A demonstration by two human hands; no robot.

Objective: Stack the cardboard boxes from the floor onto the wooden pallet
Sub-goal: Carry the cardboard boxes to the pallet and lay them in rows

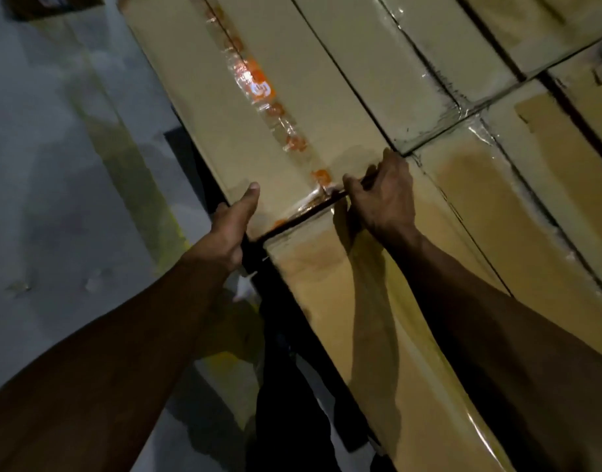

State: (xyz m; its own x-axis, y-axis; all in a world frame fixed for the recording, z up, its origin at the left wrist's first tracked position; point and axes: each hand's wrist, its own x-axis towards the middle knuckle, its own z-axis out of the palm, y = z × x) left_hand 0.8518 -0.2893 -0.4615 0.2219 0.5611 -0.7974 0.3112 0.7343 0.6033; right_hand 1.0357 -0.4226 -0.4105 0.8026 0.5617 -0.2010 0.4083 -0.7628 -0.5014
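We hold a long cardboard box [197, 107] by its near end atop the stacked boxes [463, 137]: left hand [229, 229] clasps the corner, thumb on top; right hand [384, 195] curls fingers into the end seam. Concrete floor [54, 165] lies left.

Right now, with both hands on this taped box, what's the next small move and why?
Probably slide the taped box toward you to close the dark gap against the nearer box. The left hand holds its corner, and the right hand hooks fingers into that gap, so the boxes are not yet flush.
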